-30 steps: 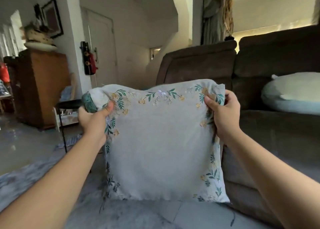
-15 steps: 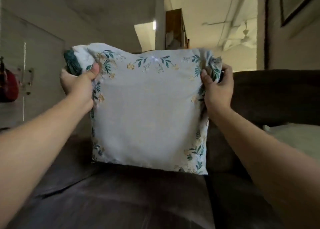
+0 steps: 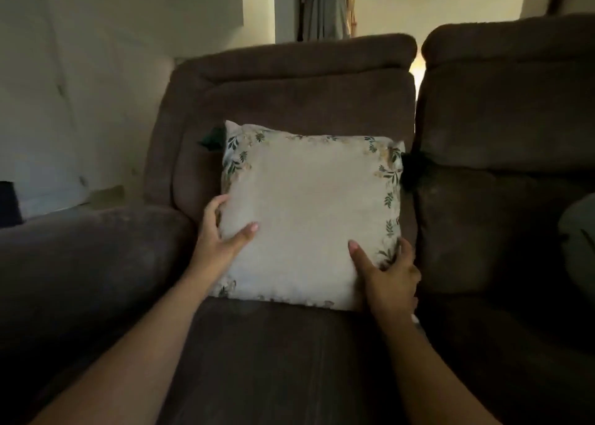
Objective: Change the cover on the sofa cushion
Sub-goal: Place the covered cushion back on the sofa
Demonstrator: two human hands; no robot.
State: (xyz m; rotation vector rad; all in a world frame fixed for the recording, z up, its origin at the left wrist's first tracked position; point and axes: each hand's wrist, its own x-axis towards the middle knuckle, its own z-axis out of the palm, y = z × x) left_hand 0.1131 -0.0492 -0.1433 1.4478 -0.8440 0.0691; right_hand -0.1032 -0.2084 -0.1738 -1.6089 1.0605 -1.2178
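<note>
The cushion (image 3: 309, 212) is being gripped at its lower side edges by the left hand (image 3: 219, 244) and right hand (image 3: 391, 278), with fingers (image 3: 216, 203) curled behind, while being stood on the sofa seat (image 3: 273, 360) against the backrest (image 3: 289, 96). It should be pressed back squarely before being let go. At the top left of the pale, leafy-bordered cover, a dark green corner (image 3: 211, 141) is being left exposed.

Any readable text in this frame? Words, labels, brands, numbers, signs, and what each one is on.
None can be read.
The cushion: only a printed leaf-and-flower border, no lettering.
The sofa: plain brown fabric, no tag or label in view.
The left hand and right hand grip the cushion's lower side edges, so anything under them is hidden.
The wall and doorway behind: no sign or writing visible.
</note>
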